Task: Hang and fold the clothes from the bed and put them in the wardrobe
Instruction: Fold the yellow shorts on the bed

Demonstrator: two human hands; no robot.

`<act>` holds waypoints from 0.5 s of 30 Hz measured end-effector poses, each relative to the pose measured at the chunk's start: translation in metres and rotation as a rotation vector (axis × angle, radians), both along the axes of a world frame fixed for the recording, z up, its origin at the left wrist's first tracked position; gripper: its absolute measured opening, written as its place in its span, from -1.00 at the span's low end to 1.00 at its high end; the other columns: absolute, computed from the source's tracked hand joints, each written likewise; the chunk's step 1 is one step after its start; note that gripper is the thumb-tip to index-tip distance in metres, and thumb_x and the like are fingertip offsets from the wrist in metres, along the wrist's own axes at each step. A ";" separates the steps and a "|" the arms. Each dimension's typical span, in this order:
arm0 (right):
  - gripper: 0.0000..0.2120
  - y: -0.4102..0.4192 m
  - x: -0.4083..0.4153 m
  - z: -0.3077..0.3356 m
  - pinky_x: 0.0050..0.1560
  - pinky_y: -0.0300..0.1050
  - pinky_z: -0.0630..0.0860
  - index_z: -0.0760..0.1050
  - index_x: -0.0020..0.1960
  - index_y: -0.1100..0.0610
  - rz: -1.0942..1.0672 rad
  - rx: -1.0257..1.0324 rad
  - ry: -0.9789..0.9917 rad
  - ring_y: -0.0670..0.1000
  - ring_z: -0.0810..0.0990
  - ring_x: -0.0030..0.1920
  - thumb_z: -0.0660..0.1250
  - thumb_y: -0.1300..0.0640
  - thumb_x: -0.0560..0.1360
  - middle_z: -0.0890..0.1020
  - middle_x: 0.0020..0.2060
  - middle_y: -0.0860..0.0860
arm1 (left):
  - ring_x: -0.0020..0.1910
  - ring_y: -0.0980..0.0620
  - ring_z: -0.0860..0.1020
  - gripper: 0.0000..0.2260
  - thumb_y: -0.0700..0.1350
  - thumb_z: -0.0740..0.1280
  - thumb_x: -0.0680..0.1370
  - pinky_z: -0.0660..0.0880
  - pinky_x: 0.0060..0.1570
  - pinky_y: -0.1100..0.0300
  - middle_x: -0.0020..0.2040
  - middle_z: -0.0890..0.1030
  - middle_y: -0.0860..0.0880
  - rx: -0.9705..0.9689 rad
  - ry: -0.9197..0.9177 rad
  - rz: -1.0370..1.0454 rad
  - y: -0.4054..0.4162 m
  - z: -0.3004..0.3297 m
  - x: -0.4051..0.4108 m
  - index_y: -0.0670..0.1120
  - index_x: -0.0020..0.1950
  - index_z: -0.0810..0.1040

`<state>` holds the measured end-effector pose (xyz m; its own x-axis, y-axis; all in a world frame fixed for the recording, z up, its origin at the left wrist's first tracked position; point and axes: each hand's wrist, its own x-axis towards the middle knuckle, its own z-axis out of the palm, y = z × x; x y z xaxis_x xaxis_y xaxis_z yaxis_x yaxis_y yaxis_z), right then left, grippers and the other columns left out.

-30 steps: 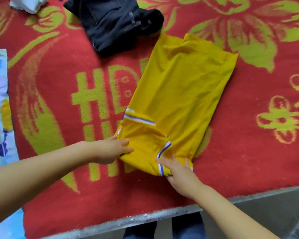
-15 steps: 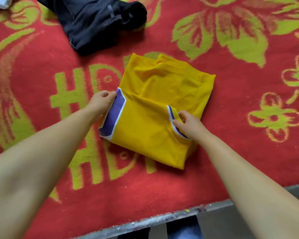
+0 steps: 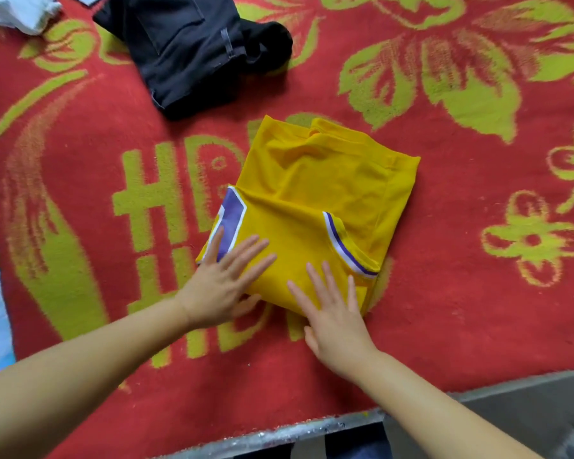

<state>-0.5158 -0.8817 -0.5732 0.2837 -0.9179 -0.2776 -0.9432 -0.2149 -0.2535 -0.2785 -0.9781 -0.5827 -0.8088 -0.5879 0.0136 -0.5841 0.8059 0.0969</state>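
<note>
A folded yellow jersey [image 3: 315,207] with purple-and-white trim is seen at the centre of the frame on a red bed cover [image 3: 444,293] patterned in green. Its lower edge is pressed flat by both hands, fingers straight: the left hand [image 3: 219,286] at lower left, the right hand [image 3: 335,313] beside it. A black garment [image 3: 193,48] is seen at the upper left, and a white cloth [image 3: 20,11] in the top left corner.

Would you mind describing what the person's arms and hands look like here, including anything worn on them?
Both arms are bare for as far as the head view shows them: no sleeves, cuffs or gloves. The left hand and the right hand carry no visible rings, and neither wrist shows a watch or bracelet. The fingernails look short and unpainted.
</note>
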 end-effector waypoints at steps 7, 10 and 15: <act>-0.01 -0.003 -0.003 -0.019 0.10 0.59 0.26 0.28 0.47 -0.03 -0.098 0.229 0.188 0.31 0.34 0.40 0.59 0.22 0.11 0.33 0.44 0.21 | 0.55 -0.07 -0.02 -0.21 -0.21 0.16 0.40 -0.02 0.42 -0.24 0.58 -0.09 -0.12 0.126 -0.335 0.209 0.006 -0.027 0.015 0.00 0.58 -0.10; -0.11 -0.010 -0.013 -0.015 0.08 0.62 0.26 0.47 0.36 0.02 -0.078 0.224 0.182 0.29 0.50 0.28 0.58 0.33 0.05 0.48 0.34 0.20 | 0.50 -0.11 0.20 -0.08 -0.41 0.33 0.27 0.22 0.36 -0.18 0.54 0.16 -0.17 0.209 -0.322 0.193 -0.020 -0.020 0.009 -0.02 0.56 0.04; -0.34 -0.039 -0.033 0.040 0.47 0.19 0.03 0.18 0.51 -0.10 0.003 0.584 -0.089 0.08 0.24 0.47 0.12 0.38 0.50 0.32 0.45 0.07 | 0.41 -0.10 0.34 -0.34 -0.32 0.13 0.51 0.39 0.26 0.08 0.51 0.25 -0.01 0.707 -0.627 0.124 -0.049 0.046 -0.005 0.12 0.54 0.13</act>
<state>-0.5487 -0.9203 -0.5334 0.3311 -0.6191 -0.7121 -0.9127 -0.0184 -0.4083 -0.2835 -1.0275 -0.5365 -0.4795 -0.3759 -0.7930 -0.7726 0.6093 0.1783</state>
